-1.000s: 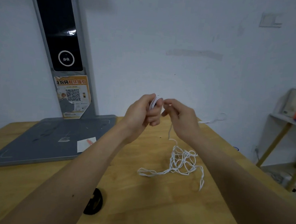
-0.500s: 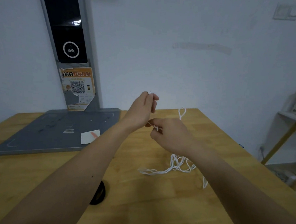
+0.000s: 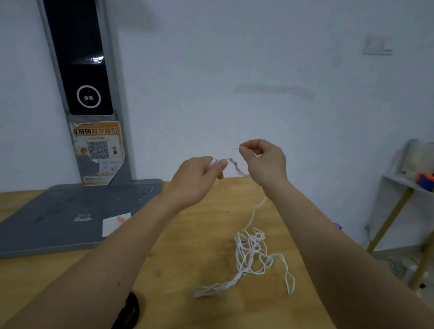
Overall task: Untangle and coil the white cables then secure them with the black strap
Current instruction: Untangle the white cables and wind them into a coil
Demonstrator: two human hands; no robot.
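Observation:
A tangle of white cable [image 3: 250, 256] lies on the wooden table [image 3: 200, 312], right of centre. One strand rises from it to my hands, held above the table's far edge. My left hand [image 3: 197, 178] grips a small coil of the white cable between thumb and fingers. My right hand [image 3: 262, 159], a little higher and to the right, pinches the cable strand. A short blurred loop spans the gap between the two hands. The black strap [image 3: 125, 314] lies on the table near the front, partly hidden under my left forearm.
A grey flat base [image 3: 53, 217] with a tall black-screened post [image 3: 77, 51] stands at the back left; a white card [image 3: 114, 224] lies on it. A shelf [image 3: 419, 188] with coloured items stands at the right, beyond the table edge.
My right hand has risen from below the left hand to above and right of it, drawing the strand up. My left hand has dropped slightly. The tangle on the table has shifted a little.

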